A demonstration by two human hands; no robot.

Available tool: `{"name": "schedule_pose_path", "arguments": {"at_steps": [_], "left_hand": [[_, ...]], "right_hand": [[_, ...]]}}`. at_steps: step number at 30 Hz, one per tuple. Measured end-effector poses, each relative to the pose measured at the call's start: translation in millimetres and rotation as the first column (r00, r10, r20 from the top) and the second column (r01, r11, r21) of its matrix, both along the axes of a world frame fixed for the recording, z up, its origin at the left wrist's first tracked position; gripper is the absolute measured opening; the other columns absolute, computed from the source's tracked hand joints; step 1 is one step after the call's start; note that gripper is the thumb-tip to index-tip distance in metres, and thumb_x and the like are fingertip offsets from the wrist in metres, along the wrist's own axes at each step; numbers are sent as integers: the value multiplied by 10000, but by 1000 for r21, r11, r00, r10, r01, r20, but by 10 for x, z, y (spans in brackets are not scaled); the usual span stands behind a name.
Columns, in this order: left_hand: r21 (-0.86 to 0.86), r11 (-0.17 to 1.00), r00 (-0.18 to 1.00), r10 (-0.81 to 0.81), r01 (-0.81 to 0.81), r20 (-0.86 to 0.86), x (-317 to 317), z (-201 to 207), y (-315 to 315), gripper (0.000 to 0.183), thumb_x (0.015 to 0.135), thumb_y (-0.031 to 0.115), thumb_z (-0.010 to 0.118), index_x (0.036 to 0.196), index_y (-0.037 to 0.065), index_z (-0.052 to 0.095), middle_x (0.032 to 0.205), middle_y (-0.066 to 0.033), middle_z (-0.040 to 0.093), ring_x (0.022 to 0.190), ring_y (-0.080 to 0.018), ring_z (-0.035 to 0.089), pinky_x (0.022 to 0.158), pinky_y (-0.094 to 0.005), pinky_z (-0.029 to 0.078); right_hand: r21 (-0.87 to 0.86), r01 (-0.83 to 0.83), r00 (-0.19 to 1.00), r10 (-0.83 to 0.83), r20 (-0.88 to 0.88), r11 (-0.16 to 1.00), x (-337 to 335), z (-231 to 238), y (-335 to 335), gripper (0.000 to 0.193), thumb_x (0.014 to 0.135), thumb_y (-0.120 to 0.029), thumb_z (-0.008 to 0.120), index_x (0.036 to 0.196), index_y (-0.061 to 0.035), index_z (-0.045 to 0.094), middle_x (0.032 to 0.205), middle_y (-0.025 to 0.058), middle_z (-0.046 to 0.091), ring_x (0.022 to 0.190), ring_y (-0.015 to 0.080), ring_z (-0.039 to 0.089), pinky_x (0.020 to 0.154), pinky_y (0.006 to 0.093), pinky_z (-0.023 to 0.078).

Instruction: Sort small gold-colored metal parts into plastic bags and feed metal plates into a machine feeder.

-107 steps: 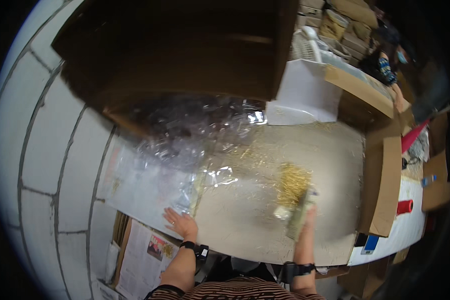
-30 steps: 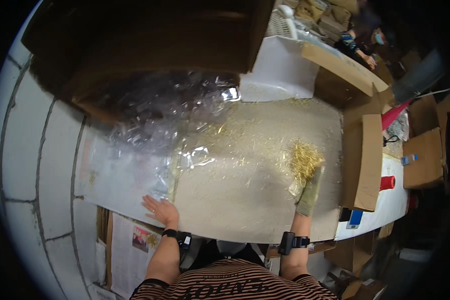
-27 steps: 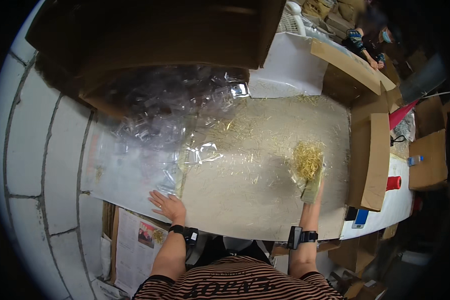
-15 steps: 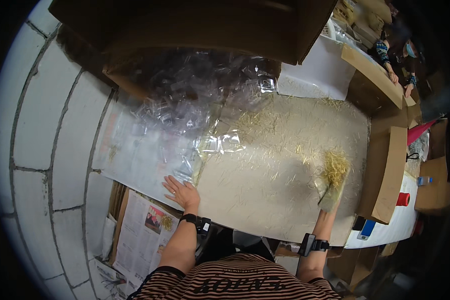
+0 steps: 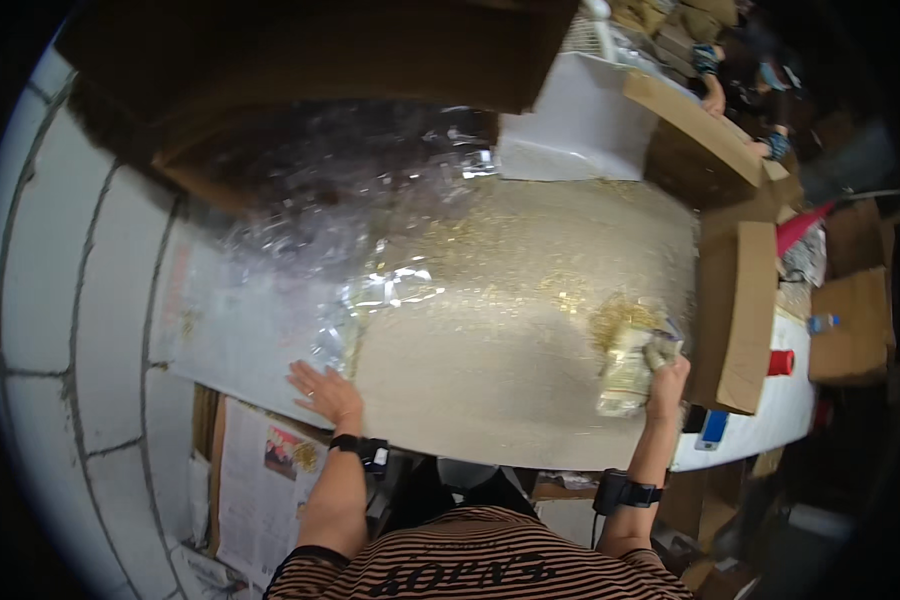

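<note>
While the left hand (image 5: pixel 325 392) lies flat, fingers spread, on the surface (image 5: pixel 470 370) at seven o'clock beside clear plastic film (image 5: pixel 320 240), the right hand (image 5: pixel 665 372) keeps a closed grip on a pale straw-filled packet (image 5: pixel 625 370) at four o'clock.

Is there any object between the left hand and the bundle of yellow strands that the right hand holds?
Nothing visible. The left hand lies flat at the table's near edge; only bare tabletop with scattered yellow bits separates it from the bundle in the right hand.

table top (image 5: pixel 490 360): matt, grainy beige | plastic sheet (image 5: pixel 300 230): clear, glossy, crinkled | box (image 5: pixel 735 310): matt brown cardboard
</note>
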State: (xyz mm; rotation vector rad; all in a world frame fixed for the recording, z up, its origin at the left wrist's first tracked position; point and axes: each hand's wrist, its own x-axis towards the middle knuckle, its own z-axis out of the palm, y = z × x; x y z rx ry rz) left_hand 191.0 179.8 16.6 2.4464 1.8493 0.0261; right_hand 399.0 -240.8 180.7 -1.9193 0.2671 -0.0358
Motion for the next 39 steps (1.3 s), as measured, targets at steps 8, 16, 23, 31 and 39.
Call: {"name": "schedule_pose_path", "arguments": {"at_steps": [8, 16, 23, 31, 39], "left_hand": [[-11, 1000, 999, 6, -6, 42, 59, 101, -20, 594, 917, 252, 397, 1422, 29, 178, 1516, -89, 119, 1401, -295, 55, 1082, -562, 99], [-10, 1000, 999, 7, -7, 38, 76, 122, -49, 594, 915, 257, 381, 1423, 27, 178, 1517, -91, 115, 1400, -303, 62, 1079, -562, 107], [23, 1000, 1000, 3, -4, 29, 31, 32, -17, 581, 920, 262, 383, 1418, 34, 188, 1513, -86, 134, 1396, -309, 79, 1070, -577, 120], [-10, 1000, 1000, 13, -13, 22, 81, 96, -48, 576, 927, 266, 373, 1422, 42, 182, 1514, -85, 130, 1399, -295, 72, 1068, -582, 118], [4, 1000, 1000, 18, -18, 17, 59, 30, -10, 594, 912, 260, 386, 1424, 32, 191, 1520, -66, 116, 1399, -295, 76, 1076, -570, 114]], "right_hand": [[-73, -87, 996, 85, -30, 994, -216, -110, -224, 102, 776, -2, 634, 867, 31, 663, 768, 14, 625, 687, 94, 531, 629, 248, 421], [405, 112, 988, -57, -146, 907, -335, -465, -387, 130, 790, 21, 606, 914, 40, 642, 800, 49, 635, 666, 123, 577, 605, 265, 470], [457, 128, 945, 32, -325, 880, -360, -576, -386, 119, 796, 15, 601, 910, 33, 631, 807, 79, 649, 647, 162, 625, 578, 288, 510], [594, 444, 838, -76, -540, 671, -573, -596, -69, 372, 882, -268, 602, 1120, 8, 524, 863, 86, 621, 699, 183, 643, 603, 313, 560], [565, 334, 859, 4, -512, 755, -1047, -1155, -57, 346, 893, -225, 568, 1137, 19, 539, 931, 116, 634, 793, 185, 637, 654, 297, 548]]}}
